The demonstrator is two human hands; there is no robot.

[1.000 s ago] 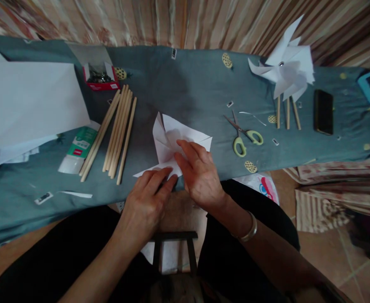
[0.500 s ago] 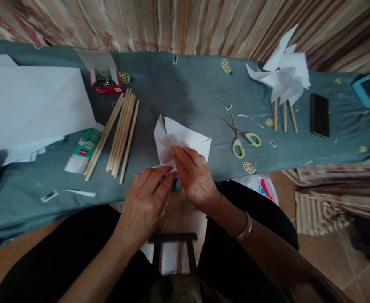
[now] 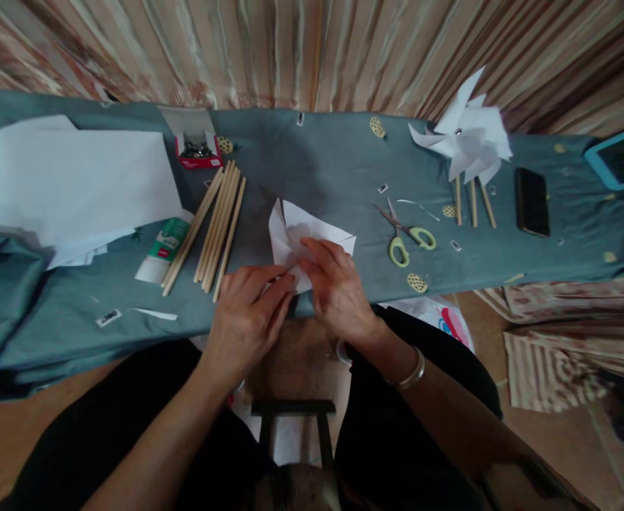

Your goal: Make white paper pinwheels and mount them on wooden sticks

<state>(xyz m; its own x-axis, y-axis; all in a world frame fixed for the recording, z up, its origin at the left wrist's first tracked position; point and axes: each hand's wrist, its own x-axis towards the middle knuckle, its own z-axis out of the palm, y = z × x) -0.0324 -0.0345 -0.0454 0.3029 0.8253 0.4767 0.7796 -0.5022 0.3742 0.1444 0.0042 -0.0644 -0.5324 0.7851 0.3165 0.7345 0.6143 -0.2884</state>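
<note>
A white sheet of paper [image 3: 318,226], with slits running in from its corners, lies near the table's front edge. My left hand [image 3: 246,306] is closed, pinching the near left part of the paper between thumb and fingers. From the right, my right hand [image 3: 339,289] grips the same sheet, its bent fingers over the middle and its thumb close to my left fingertips. The hands cover the paper's near side. Green-handled scissors [image 3: 400,228] lie spread to the right. Several wooden sticks [image 3: 220,223] lie to the left.
White paper sheets [image 3: 77,184], a glue bottle [image 3: 163,248] and a red box of small metal pieces [image 3: 199,152] are at left. White paper pinwheels [image 3: 468,135] on sticks, a black phone [image 3: 532,201] and a blue-framed device [image 3: 623,160] are at right.
The view has shifted slightly. My left hand has folded the paper's near left part inward, toward the middle. My right fingers have moved slightly right, still on the sheet.
</note>
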